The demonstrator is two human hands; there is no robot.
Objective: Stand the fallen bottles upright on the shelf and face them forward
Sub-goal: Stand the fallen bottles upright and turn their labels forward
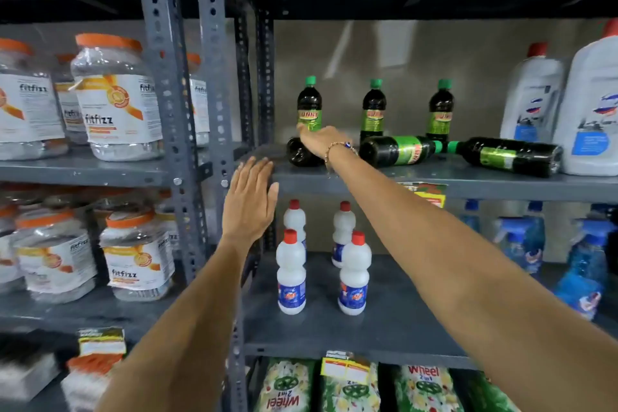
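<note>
Three dark bottles with green caps and green labels stand at the back of the grey shelf (pixel 434 179): left (pixel 309 100), middle (pixel 374 109), right (pixel 441 110). Three more lie on their sides in front: one at the left (pixel 298 154), bottom toward me, one in the middle (pixel 399 150), one at the right (pixel 508 155). My right hand (pixel 319 140) reaches over the left fallen bottle, fingers on or near it; the grip itself is hidden from me. My left hand (pixel 249 202) is flat and open at the shelf's front edge, holding nothing.
Big white jugs with red caps (pixel 531 97) crowd the shelf's right end. Small white bottles (pixel 291 273) stand on the shelf below, blue spray bottles (pixel 583 264) to their right. Clear orange-lidded jars (pixel 117 97) fill the left rack behind slotted steel posts (pixel 214 77).
</note>
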